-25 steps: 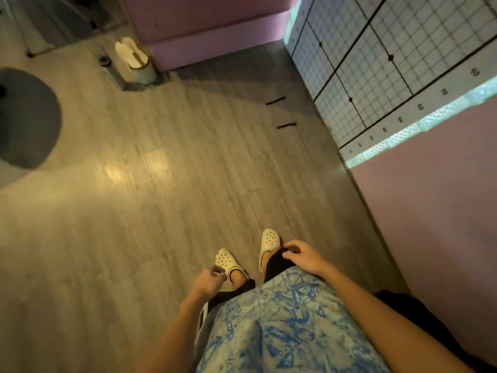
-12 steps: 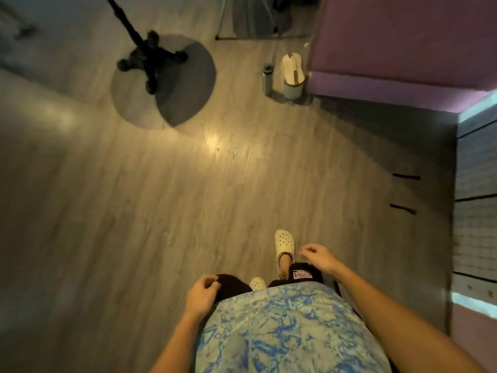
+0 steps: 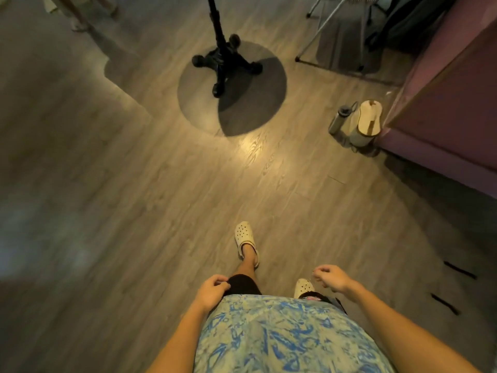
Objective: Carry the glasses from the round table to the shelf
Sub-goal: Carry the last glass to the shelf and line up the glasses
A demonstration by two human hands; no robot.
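Note:
No glasses and no shelf are in view. A black pedestal base [image 3: 224,63] with a dark pole rising from it stands on the wooden floor ahead, with a round shadow under it; the table top itself is out of frame. My left hand [image 3: 212,290] hangs low at my left hip, fingers curled, holding nothing. My right hand [image 3: 329,278] hangs by my right hip, fingers loosely curled, also holding nothing. My feet in white clogs [image 3: 244,239] are mid-step on the floor.
A pink counter [image 3: 443,111] runs along the right. At its foot stand a metal bottle [image 3: 339,120] and a white bin [image 3: 365,123]. A metal-legged chair [image 3: 338,30] sits at the top right. Two black tape marks [image 3: 460,273] lie on the floor at right.
The view has swung left and forward: the pedestal base and its shadow moved toward the centre, the grid wall left the frame. My left foot has stepped forward. Both hands stay curled and hold nothing.

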